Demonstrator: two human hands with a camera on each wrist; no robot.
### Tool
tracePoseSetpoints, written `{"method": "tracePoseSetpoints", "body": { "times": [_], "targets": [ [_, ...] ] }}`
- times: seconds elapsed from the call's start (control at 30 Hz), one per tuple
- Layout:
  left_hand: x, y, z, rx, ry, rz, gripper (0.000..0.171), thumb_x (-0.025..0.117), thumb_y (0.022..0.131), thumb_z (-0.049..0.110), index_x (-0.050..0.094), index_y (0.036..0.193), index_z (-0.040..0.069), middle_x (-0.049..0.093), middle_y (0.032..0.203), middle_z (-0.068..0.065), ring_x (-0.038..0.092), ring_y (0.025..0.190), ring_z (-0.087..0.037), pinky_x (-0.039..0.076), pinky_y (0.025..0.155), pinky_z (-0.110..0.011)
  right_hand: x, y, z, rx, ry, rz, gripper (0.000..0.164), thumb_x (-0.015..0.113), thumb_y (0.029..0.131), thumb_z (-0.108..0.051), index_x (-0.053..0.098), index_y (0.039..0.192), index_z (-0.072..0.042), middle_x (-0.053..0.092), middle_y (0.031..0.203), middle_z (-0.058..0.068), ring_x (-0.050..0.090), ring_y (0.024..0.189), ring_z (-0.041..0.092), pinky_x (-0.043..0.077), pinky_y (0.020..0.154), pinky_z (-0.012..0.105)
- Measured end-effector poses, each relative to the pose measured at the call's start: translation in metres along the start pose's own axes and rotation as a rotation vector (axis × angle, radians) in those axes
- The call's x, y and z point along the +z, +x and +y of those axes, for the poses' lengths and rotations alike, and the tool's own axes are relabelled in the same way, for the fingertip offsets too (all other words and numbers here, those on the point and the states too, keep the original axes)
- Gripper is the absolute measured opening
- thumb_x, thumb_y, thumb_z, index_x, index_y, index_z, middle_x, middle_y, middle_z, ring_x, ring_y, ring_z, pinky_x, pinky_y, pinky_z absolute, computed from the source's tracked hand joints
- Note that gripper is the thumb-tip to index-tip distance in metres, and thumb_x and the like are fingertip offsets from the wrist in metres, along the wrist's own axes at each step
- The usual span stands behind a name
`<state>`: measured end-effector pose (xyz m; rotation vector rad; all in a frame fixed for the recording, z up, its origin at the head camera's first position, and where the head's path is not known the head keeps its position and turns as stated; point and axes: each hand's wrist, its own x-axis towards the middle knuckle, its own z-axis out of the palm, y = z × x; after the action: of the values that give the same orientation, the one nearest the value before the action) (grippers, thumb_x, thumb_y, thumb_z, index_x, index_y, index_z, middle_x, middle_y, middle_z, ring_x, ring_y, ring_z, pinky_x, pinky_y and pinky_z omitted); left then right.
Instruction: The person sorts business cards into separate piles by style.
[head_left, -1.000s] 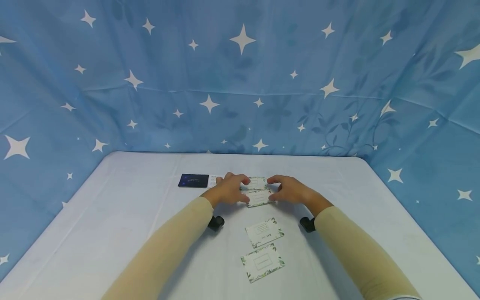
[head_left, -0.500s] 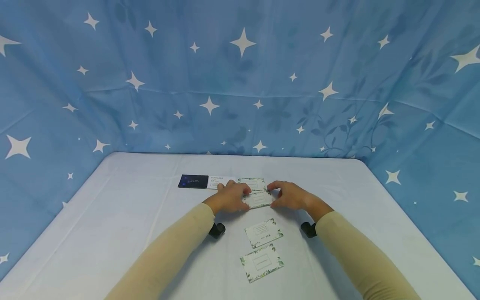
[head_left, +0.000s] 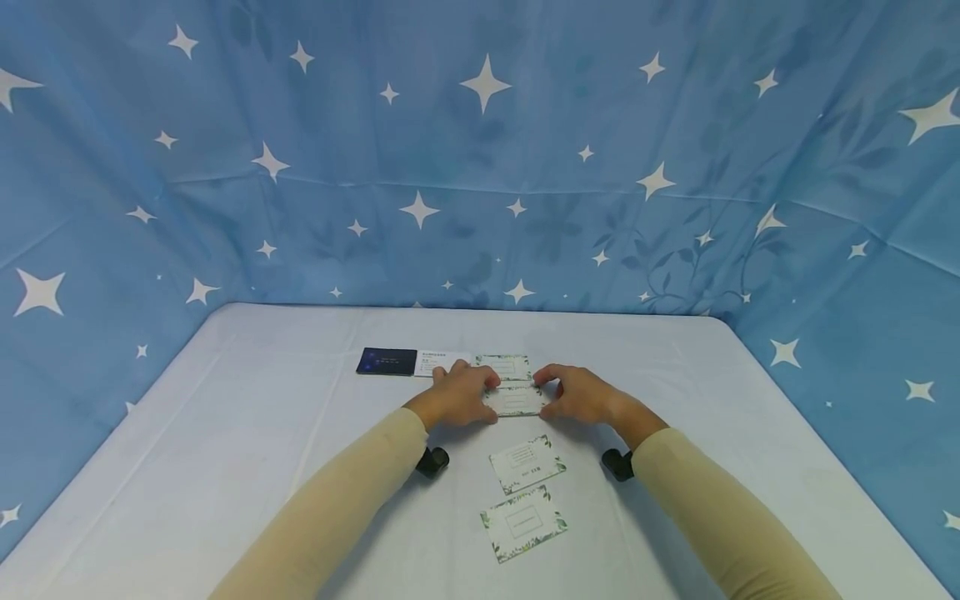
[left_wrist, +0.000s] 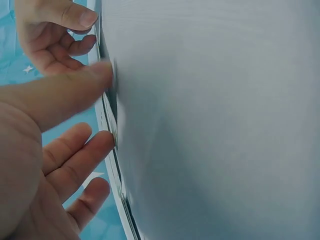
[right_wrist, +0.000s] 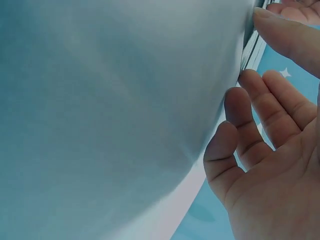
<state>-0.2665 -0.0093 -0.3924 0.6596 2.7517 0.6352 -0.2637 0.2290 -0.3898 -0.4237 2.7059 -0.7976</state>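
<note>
A white card with a green leaf border point(head_left: 515, 401) lies flat between both hands on the table, its long edge roughly square to me. My left hand point(head_left: 459, 394) holds its left end, thumb at the near corner and forefinger at the far one. At the right end, my right hand point(head_left: 580, 394) grips it the same way with thumb and forefinger. Directly behind, a matching leaf-bordered card point(head_left: 504, 367) lies close against its far edge. In the left wrist view, the left thumb point(left_wrist: 95, 80) is at the table surface, the other fingers loosely bent.
Left of the back card lie a white printed card point(head_left: 442, 360) and a dark blue card point(head_left: 386, 362) in a row. Nearer me are two more leaf-bordered cards, one with text point(head_left: 527, 464) and one with a framed centre point(head_left: 525, 523), both tilted. A blue starred curtain point(head_left: 480, 167) hangs behind the table.
The card between my hands has turned from a slant to nearly straight, beneath the back card. My hands have come slightly nearer me, and the left uncovered more of the white printed card.
</note>
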Motion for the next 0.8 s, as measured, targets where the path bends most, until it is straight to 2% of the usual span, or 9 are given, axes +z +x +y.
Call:
{"method": "tracePoseSetpoints", "body": {
  "times": [0.13,0.33,0.4,0.63,0.8],
  "targets": [
    [0.001,0.001,0.000,0.002,-0.012,0.014,0.052,0.084,0.082,0.028,0.063,0.127,0.016,0.063,0.120,0.006,0.045,0.113,-0.020,0.025,0.091,-0.045,0.001,-0.002,0.000,-0.022,-0.004,0.017,0.054,0.083,0.082,-0.017,0.060,0.131,-0.009,0.058,0.095,0.004,0.052,0.085,0.021,0.042,0.077,0.037],
    [0.003,0.002,-0.001,-0.035,-0.040,0.012,0.060,0.086,0.079,0.030,0.061,0.131,0.017,0.061,0.122,0.006,0.044,0.115,-0.020,0.026,0.092,-0.045,0.004,-0.003,0.000,-0.076,-0.029,0.035,0.053,0.083,0.081,-0.017,0.061,0.129,-0.006,0.062,0.121,0.005,0.053,0.111,0.028,0.041,0.097,0.045],
    [0.003,0.002,-0.002,-0.038,-0.038,0.013,0.060,0.087,0.079,0.031,0.061,0.132,0.017,0.061,0.120,0.007,0.044,0.114,-0.020,0.026,0.092,-0.045,0.005,-0.004,-0.001,-0.091,-0.026,0.036,0.054,0.083,0.081,-0.017,0.061,0.129,-0.005,0.061,0.124,0.006,0.052,0.116,0.030,0.039,0.100,0.047],
    [0.001,0.001,-0.008,0.000,-0.049,0.033,0.056,0.085,0.080,0.028,0.062,0.130,0.016,0.061,0.114,0.009,0.044,0.112,-0.019,0.025,0.092,-0.045,0.005,-0.005,-0.005,-0.124,-0.009,0.056,0.053,0.080,0.083,-0.017,0.060,0.131,-0.005,0.061,0.125,0.006,0.052,0.116,0.030,0.041,0.098,0.047],
    [-0.006,0.003,-0.013,0.000,-0.055,0.067,0.052,0.081,0.082,0.028,0.061,0.129,0.017,0.061,0.119,0.008,0.043,0.118,-0.020,0.025,0.094,-0.045,0.002,0.000,-0.009,-0.064,-0.021,0.085,0.057,0.077,0.087,-0.021,0.056,0.139,-0.011,0.057,0.134,0.010,0.051,0.122,0.032,0.042,0.099,0.049]
  ]
}}
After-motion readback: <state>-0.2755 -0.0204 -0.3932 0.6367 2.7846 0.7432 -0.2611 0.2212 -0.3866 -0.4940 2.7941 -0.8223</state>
